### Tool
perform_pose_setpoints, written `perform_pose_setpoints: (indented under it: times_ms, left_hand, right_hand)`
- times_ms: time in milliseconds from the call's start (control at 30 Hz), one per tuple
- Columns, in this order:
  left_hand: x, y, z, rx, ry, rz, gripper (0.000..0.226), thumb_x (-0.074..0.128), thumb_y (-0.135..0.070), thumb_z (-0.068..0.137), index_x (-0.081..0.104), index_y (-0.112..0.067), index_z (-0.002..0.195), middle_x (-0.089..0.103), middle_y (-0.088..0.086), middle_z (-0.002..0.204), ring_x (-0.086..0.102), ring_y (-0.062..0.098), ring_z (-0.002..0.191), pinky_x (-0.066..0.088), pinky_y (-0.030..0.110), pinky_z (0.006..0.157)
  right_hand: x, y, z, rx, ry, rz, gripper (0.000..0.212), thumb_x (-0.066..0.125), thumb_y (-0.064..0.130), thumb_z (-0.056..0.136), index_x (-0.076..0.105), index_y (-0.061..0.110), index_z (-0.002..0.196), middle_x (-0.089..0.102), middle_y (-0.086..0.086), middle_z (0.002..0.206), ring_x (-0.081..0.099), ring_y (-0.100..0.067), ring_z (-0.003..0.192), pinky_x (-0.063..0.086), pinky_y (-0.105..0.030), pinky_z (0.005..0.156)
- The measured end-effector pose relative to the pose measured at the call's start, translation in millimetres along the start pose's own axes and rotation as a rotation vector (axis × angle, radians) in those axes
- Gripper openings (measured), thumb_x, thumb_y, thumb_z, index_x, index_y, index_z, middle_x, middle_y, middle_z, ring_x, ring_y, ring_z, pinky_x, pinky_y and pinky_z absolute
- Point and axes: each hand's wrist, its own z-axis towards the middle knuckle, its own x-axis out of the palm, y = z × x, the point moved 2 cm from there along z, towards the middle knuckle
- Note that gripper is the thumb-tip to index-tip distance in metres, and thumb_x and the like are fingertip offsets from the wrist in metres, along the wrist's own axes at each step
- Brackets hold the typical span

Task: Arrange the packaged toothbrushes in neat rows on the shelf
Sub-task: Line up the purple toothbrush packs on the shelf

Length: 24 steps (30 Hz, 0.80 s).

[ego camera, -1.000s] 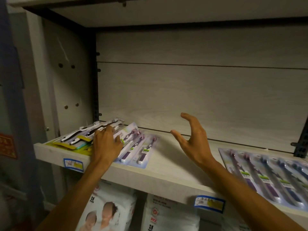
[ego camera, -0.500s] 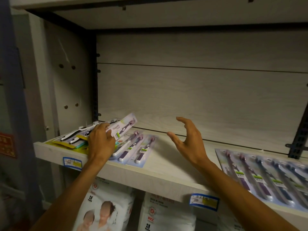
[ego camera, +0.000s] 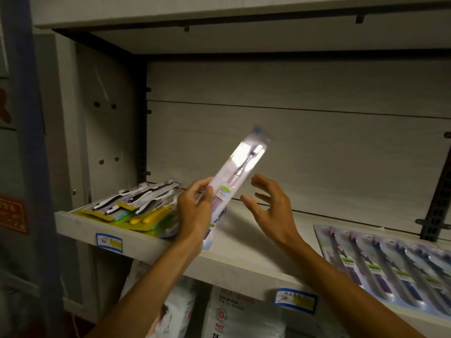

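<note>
My left hand (ego camera: 195,211) grips a clear packaged toothbrush (ego camera: 240,167) by its lower half and holds it tilted up above the wooden shelf (ego camera: 244,254). My right hand (ego camera: 271,206) hovers open just right of the pack, fingers spread, not touching it. A loose heap of yellow-backed toothbrush packs (ego camera: 136,206) lies at the shelf's left end. A neat row of blue-backed toothbrush packs (ego camera: 380,262) lies flat at the right. Part of another pack shows under my left hand.
The shelf's back panel (ego camera: 292,142) and left side wall (ego camera: 107,132) close the bay. A black bracket (ego camera: 436,203) stands at the right. Price labels (ego camera: 108,241) stick on the front edge. White bags (ego camera: 234,315) sit on the level below.
My left hand has lifted one toothbrush pack off the left pile and raised it up and rightward. My right hand has stayed open, now close beside the pack.
</note>
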Motion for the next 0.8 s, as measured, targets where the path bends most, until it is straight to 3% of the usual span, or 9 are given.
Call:
perform_pose_setpoints:
  times_ms: [100, 233, 333, 433, 600, 700, 800]
  left_hand:
    - [20, 4, -12, -0.039, 0.039, -0.055, 0.015, 0.057, -0.016, 0.093, 0.064, -0.028, 0.100, 0.067, -0.008, 0.099, 0.066, 0.007, 0.089, 0.056, 0.018, 0.066]
    - [27, 9, -16, -0.049, 0.049, -0.082, 0.014, 0.060, -0.020, 0.091, 0.062, -0.034, 0.094, 0.066, -0.013, 0.098, 0.068, 0.009, 0.087, 0.055, 0.018, 0.063]
    - [29, 12, -19, -0.028, 0.106, -0.083, 0.016, 0.063, -0.017, 0.089, 0.060, -0.032, 0.091, 0.067, -0.009, 0.098, 0.068, 0.013, 0.089, 0.056, 0.019, 0.064]
    - [22, 15, -7, -0.039, 0.183, 0.005, 0.012, 0.062, -0.014, 0.090, 0.060, -0.026, 0.092, 0.068, -0.001, 0.099, 0.068, 0.018, 0.091, 0.058, 0.029, 0.073]
    - [-22, 7, 37, 0.139, 0.201, 0.577, 0.010, 0.063, -0.019, 0.089, 0.063, -0.024, 0.097, 0.066, -0.008, 0.093, 0.063, 0.011, 0.087, 0.055, 0.030, 0.076]
    - [-48, 7, 57, 0.069, 0.302, 0.995, 0.009, 0.059, -0.023, 0.089, 0.064, -0.020, 0.096, 0.065, -0.002, 0.097, 0.059, 0.017, 0.087, 0.051, 0.032, 0.077]
    - [-59, 16, 63, -0.041, 0.439, 1.357, 0.023, 0.053, -0.036, 0.092, 0.061, -0.015, 0.093, 0.063, 0.005, 0.095, 0.056, 0.021, 0.085, 0.048, 0.033, 0.075]
  right_hand:
    - [0, 5, -1, 0.035, 0.015, 0.110, 0.052, 0.065, 0.040, 0.082, 0.050, 0.021, 0.128, 0.062, 0.007, 0.121, 0.062, -0.005, 0.105, 0.054, -0.020, 0.085]
    - [-3, 0, 2, 0.110, -0.012, 0.217, 0.044, 0.069, 0.026, 0.085, 0.054, 0.014, 0.123, 0.070, -0.002, 0.105, 0.069, -0.013, 0.090, 0.059, -0.030, 0.078]
    - [-3, -3, 4, 0.166, -0.021, 0.266, 0.041, 0.070, 0.022, 0.084, 0.054, 0.013, 0.120, 0.071, -0.005, 0.099, 0.071, -0.016, 0.088, 0.059, -0.035, 0.078]
    - [-3, -4, 4, 0.195, -0.021, 0.306, 0.037, 0.070, 0.015, 0.084, 0.055, 0.013, 0.118, 0.071, -0.005, 0.090, 0.071, -0.017, 0.082, 0.060, -0.038, 0.076]
    - [-1, -10, 3, 0.194, -0.045, 0.245, 0.038, 0.071, 0.016, 0.083, 0.054, 0.017, 0.117, 0.070, -0.005, 0.094, 0.070, -0.016, 0.082, 0.060, -0.034, 0.074]
    - [0, -10, 4, 0.173, -0.072, 0.215, 0.038, 0.071, 0.016, 0.083, 0.053, 0.017, 0.117, 0.069, -0.002, 0.095, 0.068, -0.013, 0.082, 0.058, -0.024, 0.072]
    - [-1, -9, 4, 0.154, -0.091, 0.196, 0.037, 0.071, 0.016, 0.084, 0.051, 0.019, 0.115, 0.064, 0.009, 0.094, 0.066, -0.008, 0.081, 0.054, -0.014, 0.068]
